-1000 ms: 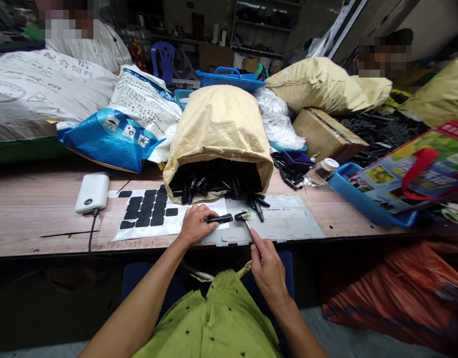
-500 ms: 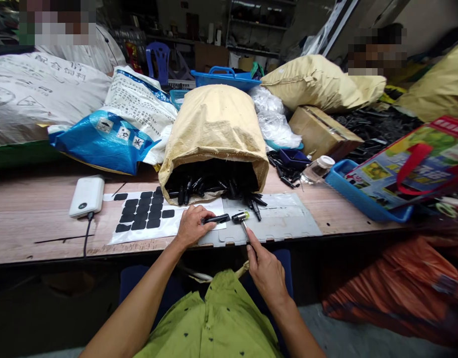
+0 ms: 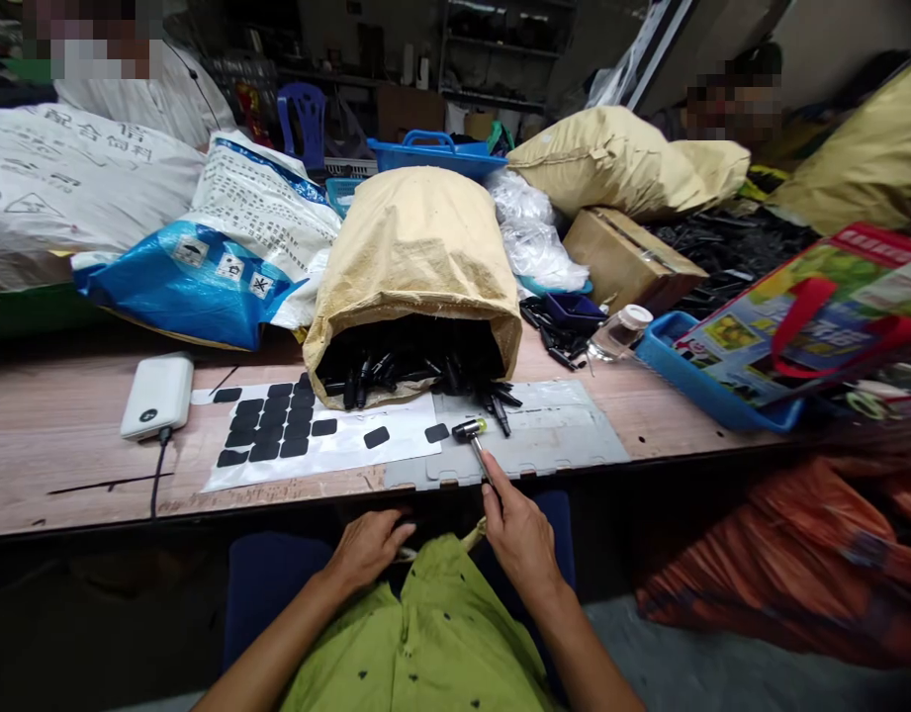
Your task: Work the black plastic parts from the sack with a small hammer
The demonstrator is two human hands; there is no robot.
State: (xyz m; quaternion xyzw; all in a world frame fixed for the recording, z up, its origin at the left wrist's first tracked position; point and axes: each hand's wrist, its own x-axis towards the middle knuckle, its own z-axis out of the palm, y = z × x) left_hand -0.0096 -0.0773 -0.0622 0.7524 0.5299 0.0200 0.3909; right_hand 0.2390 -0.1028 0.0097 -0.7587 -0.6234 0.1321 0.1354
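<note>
Two bare hands are working at the near edge of a long wooden table (image 3: 69, 465). Far left on it, a white power bank (image 3: 156, 396) is lying with its cable trailing toward the near edge. Right of that, a white backing sheet (image 3: 351, 450) is carrying rows of black pads (image 3: 273, 435), and two loose pads are lying apart from the rows, nearer the middle. Behind the sheet, a tan sack (image 3: 414, 267) is lying on its side, its mouth facing the person and black plastic parts (image 3: 410, 371) spilling out of it.

Below the table edge, the left hand (image 3: 367, 549) is resting against the green shirt (image 3: 440, 633), fingers loosely curled; whether it is holding anything I cannot tell. Just right of it, the right hand (image 3: 520, 539) is gripping the thin handle of a small hammer (image 3: 470, 435), whose black head with a yellow tip is sitting on a grey plastic panel (image 3: 559, 440), near the right loose pad.

Farther right, a clear bottle (image 3: 619, 334) is lying on its side near a blue tray (image 3: 714, 400), which is holding a colourful bag (image 3: 818, 316). Two other people are sitting at the far side, one left, one right.
</note>
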